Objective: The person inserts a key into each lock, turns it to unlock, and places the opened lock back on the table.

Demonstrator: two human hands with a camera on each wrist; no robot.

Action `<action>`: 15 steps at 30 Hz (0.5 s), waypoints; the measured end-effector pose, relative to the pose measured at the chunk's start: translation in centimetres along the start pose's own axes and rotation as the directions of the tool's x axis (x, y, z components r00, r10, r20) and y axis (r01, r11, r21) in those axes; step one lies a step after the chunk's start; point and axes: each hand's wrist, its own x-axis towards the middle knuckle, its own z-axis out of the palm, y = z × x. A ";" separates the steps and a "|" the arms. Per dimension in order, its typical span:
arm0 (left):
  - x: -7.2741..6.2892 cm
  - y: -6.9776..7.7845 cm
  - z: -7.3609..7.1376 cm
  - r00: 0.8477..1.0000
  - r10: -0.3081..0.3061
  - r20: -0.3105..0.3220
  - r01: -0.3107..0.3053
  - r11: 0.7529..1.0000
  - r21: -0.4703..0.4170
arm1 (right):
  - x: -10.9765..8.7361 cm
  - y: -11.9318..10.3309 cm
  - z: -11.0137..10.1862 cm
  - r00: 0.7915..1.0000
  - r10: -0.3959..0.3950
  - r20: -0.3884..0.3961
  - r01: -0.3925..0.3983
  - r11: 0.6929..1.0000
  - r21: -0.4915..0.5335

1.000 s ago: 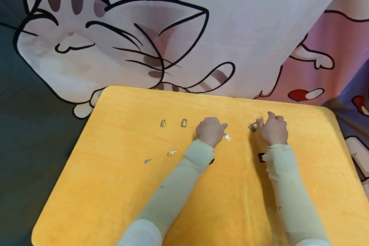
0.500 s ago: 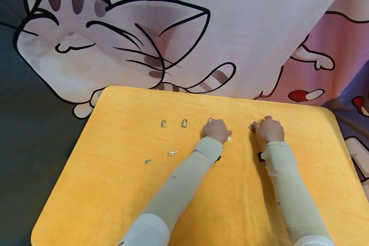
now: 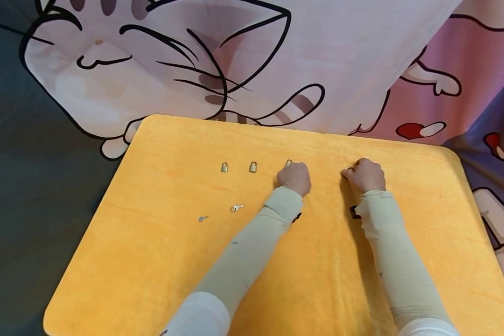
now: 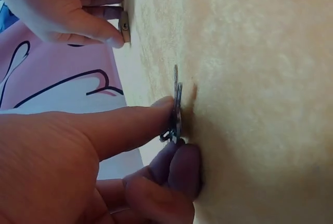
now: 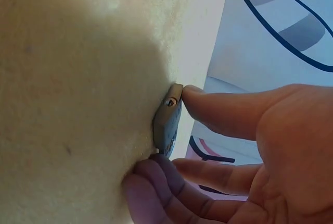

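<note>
My left hand point(image 3: 295, 178) is low over the right-centre of the table and pinches a small bunch of silver keys point(image 4: 178, 112) between thumb and fingers. The key blades point away from the fingertips in the left wrist view. To its right, my right hand point(image 3: 366, 175) grips a brass padlock point(image 5: 167, 120) by its edges, thumb at one end and fingers at the other. The padlock lies on the tabletop, its keyhole end showing in the right wrist view; fingers hide part of it. Another padlock point(image 3: 288, 163) peeks out behind my left hand.
On the yellow table point(image 3: 151, 261), a small padlock point(image 3: 224, 167) and a larger padlock point(image 3: 253, 167) stand in a row to the left. Nearer me lie a ringed key set point(image 3: 237, 208) and a small key point(image 3: 203, 218). A cartoon-print cloth point(image 3: 340, 60) hangs behind the far edge.
My left hand has moved right and come down onto the keys, uncovering the padlock behind it. My right hand's raised fingers have curled down around its padlock.
</note>
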 end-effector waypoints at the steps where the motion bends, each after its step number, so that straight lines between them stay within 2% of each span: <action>1: 0.0 -0.2 0.0 1.000 0.004 0.003 -0.004 1.000 -0.010 | 0.0 0.0 0.0 1.000 -0.001 0.001 0.001 1.000 0.008; 7: -0.3 -0.9 0.0 1.000 0.015 -0.023 -0.017 0.997 -0.070 | -0.1 -0.2 0.1 1.000 0.001 -0.021 0.000 0.998 0.058; 15: -0.1 -2.7 0.2 0.994 0.018 -0.109 -0.033 0.990 -0.138 | -0.7 -0.8 0.3 0.999 0.004 -0.049 0.003 0.991 0.137</action>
